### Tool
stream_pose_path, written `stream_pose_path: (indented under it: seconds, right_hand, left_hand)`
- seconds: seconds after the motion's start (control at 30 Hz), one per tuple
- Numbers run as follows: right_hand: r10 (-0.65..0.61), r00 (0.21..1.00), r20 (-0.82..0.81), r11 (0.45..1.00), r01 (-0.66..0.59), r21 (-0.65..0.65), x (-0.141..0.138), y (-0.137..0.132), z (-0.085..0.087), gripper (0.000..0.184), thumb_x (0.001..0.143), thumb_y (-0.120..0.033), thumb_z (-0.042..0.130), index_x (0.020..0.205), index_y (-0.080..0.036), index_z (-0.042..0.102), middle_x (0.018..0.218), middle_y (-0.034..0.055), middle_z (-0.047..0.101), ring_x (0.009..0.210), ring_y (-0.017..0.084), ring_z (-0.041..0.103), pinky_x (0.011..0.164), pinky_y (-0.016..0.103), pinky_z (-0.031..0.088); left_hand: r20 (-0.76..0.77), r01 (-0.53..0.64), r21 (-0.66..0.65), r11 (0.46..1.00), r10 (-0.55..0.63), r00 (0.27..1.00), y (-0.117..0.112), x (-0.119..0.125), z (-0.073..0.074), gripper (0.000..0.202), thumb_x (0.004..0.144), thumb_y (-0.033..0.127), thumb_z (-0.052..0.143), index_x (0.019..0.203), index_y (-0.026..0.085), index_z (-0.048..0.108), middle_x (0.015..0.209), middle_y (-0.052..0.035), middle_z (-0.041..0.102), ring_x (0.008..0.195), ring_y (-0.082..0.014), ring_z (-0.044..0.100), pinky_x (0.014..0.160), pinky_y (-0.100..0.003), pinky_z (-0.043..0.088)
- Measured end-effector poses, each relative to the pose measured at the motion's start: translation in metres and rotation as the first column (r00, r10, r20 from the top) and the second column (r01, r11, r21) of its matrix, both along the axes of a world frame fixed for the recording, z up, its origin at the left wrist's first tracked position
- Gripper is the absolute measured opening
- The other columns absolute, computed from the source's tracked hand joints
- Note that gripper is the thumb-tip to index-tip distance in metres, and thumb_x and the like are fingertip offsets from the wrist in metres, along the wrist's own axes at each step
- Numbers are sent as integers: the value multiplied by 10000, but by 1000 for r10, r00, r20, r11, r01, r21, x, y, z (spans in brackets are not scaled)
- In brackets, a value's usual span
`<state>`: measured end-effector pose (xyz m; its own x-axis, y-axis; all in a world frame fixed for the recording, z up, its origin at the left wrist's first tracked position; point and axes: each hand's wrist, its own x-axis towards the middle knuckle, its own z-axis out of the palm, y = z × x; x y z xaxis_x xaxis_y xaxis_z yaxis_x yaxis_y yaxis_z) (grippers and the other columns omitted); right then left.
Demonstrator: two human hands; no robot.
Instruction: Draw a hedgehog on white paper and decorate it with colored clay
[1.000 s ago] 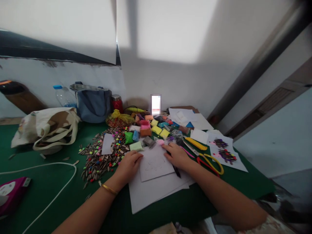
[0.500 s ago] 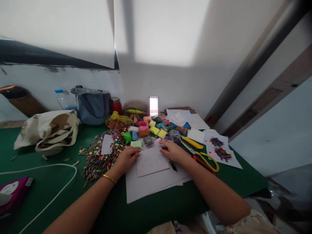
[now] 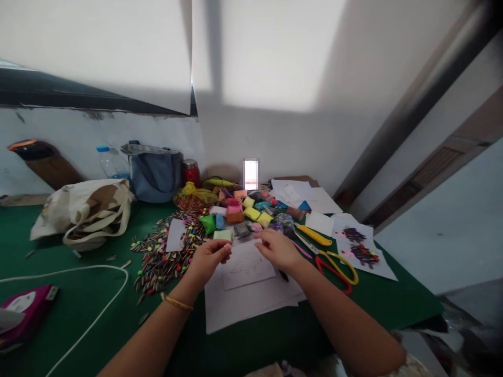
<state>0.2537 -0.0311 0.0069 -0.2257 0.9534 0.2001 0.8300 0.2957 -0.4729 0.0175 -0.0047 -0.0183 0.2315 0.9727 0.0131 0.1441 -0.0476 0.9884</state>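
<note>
My left hand point(image 3: 212, 257) is raised just over the left edge of a small sheet with a pencil drawing point(image 3: 248, 271). Its thumb and fingertips are pinched together, and whatever may be between them is too small to make out. Across from it, my right hand point(image 3: 280, 250) hovers by the sheet's upper right corner, fingers loosely bent and apart, with nothing visible in them. The drawing rests on larger white sheets point(image 3: 236, 309). Beyond the hands lie several small packets of coloured clay, among them a pink packet point(image 3: 256, 227) and a grey packet point(image 3: 241, 229). A black pen point(image 3: 283, 276) is partly hidden beneath my right wrist.
Striped sunflower seeds point(image 3: 161, 262) mixed with coloured beads spread out on the left. Scissors point(image 3: 324, 253) and a yellow cutter point(image 3: 314, 235) lie right, beside paper with seed-decorated figures point(image 3: 363, 254). A phone point(image 3: 250, 174), cloth bag point(image 3: 86, 214) and white cable point(image 3: 106, 298) are also about.
Both hands have lifted off the drawing's upper edge. My left fingers have come together in a pinch, and more of the drawn lines show. The view has shifted slightly.
</note>
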Motion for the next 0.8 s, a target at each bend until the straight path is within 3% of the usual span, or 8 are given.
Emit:
stream_pose_path:
  seconds: [0.1,0.2,0.3,0.43,0.5,0.63,0.7,0.8]
  right_hand:
    - [198,966,-166,980,-190,63,-24,-14,3,277,916,-321,600,1171,-224,649,942,34,656,825,159,600,752,263,454]
    - [331,898,-289,942,-294,164,-43,-25,1,291,876,-361,673,1130,-222,650,892,19,630,799,151,584,739,261,462]
    - [328,873,-360,940,-263,219,-48,-31,-4,218,911,-356,632,1078,-220,665,888,28,623,803,151,580,745,269,474]
    - [351,875,-333,929,-283,237,-36,-27,-7,236,946,-390,573,1077,-221,672,889,42,633,806,159,593,750,282,489]
    - [322,906,-273,936,-261,237,-23,-20,-6,246,960,-373,544,1109,-211,654,931,57,651,866,177,602,806,304,485]
    - [22,999,-49,996,-17,91,8,-7,-9,294,924,-328,574,1192,-215,622,1142,99,622,1089,238,557,951,363,431]
    - [-7,996,84,999,10,-42,20,-5,-14,410,852,-339,650,1244,-227,605,1180,101,591,1099,254,550,922,348,442]
    - [-11,986,169,988,36,-147,31,-7,-22,482,834,-224,595,1315,-248,561,1167,85,580,1044,225,570,889,305,442]
  left_hand:
    - [54,46,-52,998,-44,998,-16,1,3,350,675,494,732,714,151,680,504,23,544,455,-106,470,464,-233,397]
    - [164,144,-96,985,-127,978,-28,4,7,296,688,436,758,736,148,709,581,2,595,522,-108,488,520,-234,405]
    - [223,212,-80,974,-189,956,-36,7,13,304,741,437,734,834,147,743,647,-17,621,601,-128,515,584,-252,427]
    - [142,281,-86,956,-268,953,-36,6,16,295,786,433,709,864,150,737,675,-22,629,646,-141,540,625,-262,445]
    - [175,221,-107,969,-201,964,-32,4,12,303,778,450,712,844,154,709,669,-16,630,616,-131,542,595,-249,443]
    - [269,-11,-196,981,65,961,-15,-5,0,356,721,493,742,784,156,648,699,-14,640,612,-120,575,581,-228,452]
    - [260,-84,-246,966,150,954,-7,-9,-4,391,633,468,808,815,157,656,741,-13,658,648,-123,598,622,-234,476]
    - [242,-110,-282,953,182,953,0,-11,-9,447,569,426,844,896,157,700,796,-21,682,692,-134,613,684,-262,501]
